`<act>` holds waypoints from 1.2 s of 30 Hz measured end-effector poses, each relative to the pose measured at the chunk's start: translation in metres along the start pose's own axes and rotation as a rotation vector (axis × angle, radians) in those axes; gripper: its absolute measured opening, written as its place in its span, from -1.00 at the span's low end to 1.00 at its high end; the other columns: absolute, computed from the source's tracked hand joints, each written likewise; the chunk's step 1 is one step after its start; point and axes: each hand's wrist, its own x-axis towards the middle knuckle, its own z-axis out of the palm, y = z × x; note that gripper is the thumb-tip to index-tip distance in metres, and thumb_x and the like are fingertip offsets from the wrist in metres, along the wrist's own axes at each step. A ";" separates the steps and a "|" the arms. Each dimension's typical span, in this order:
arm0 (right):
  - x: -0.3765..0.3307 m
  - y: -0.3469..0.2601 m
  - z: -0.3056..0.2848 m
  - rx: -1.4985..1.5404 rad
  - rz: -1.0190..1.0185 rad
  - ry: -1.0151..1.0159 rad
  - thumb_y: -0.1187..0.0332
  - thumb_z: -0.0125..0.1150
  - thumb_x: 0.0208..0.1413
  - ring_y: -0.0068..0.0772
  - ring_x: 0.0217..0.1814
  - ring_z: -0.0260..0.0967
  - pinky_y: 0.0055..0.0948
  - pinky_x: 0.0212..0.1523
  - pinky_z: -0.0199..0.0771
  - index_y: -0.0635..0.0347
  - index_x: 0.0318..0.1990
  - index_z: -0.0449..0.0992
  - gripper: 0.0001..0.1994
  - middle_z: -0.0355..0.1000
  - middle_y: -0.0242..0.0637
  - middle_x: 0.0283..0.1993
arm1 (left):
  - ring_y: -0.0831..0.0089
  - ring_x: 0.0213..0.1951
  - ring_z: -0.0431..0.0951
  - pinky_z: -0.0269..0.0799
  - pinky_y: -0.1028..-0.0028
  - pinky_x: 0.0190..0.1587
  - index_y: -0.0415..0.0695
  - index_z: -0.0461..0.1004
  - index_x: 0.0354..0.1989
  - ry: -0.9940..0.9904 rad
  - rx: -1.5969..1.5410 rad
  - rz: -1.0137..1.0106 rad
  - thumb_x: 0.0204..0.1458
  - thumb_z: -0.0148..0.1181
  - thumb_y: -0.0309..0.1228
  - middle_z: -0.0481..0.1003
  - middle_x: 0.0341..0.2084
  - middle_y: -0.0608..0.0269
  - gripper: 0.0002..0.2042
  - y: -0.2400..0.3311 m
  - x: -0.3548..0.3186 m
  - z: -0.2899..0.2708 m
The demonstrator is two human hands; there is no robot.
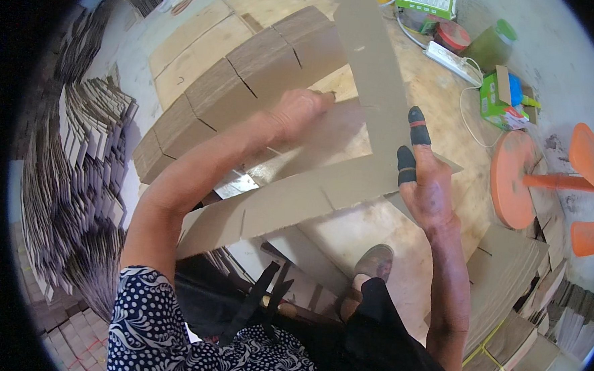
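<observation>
In my right hand (432,189) are two long grey-brown cardboard strips, meeting near my fingers. One upright strip (373,75) runs toward the far edge; the other, a slotted strip (269,207), stretches left across my lap. Black covers (419,128) sit on two of its digits; the other fingers are mostly hidden. My left hand (304,110) is curled, its fingers pressed together and blurred, beyond the slotted strip. Whatever it grips is hard to make out. Close beyond it stands a curved row of slotted cardboard pieces (246,72) on the wooden work surface (448,119).
Tall stacks of cardboard strips (81,194) rise at left. More cardboard bundles (507,270) lie at lower right, beside an orange stool (512,180). A white power strip (451,62), a green jar (494,45) and a green box (506,99) stand at far right.
</observation>
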 end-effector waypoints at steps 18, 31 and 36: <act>-0.019 0.010 -0.009 -0.044 0.006 0.208 0.60 0.10 -0.06 -0.13 -0.59 0.32 -0.29 -0.54 0.32 0.12 0.31 0.07 -0.31 0.33 -0.03 -0.57 | 0.02 -0.43 0.48 0.41 0.16 -0.45 -0.21 0.30 -0.31 0.014 0.171 0.163 -0.21 0.00 -0.64 0.43 -0.51 0.00 -0.78 0.032 0.020 0.001; -0.012 0.015 0.003 -0.127 0.020 0.124 0.63 0.13 -0.22 -0.01 -0.48 0.41 -0.19 -0.47 0.40 0.14 0.28 0.12 -0.24 0.42 -0.02 -0.45 | -0.02 -0.33 0.53 0.45 0.18 -0.33 -0.22 0.29 -0.25 -0.140 0.003 0.121 -0.13 0.13 -0.49 0.48 -0.51 -0.05 -0.75 0.081 0.005 -0.016; -0.017 0.010 -0.001 -0.101 0.197 -0.064 0.63 0.08 -0.18 0.08 -0.43 0.40 -0.15 -0.43 0.39 0.14 0.25 0.15 -0.30 0.40 0.05 -0.47 | 0.02 -0.34 0.54 0.45 0.19 -0.31 -0.19 0.32 -0.18 -0.207 -0.068 0.028 0.00 0.01 -0.46 0.49 -0.47 -0.09 -0.80 0.085 -0.007 0.010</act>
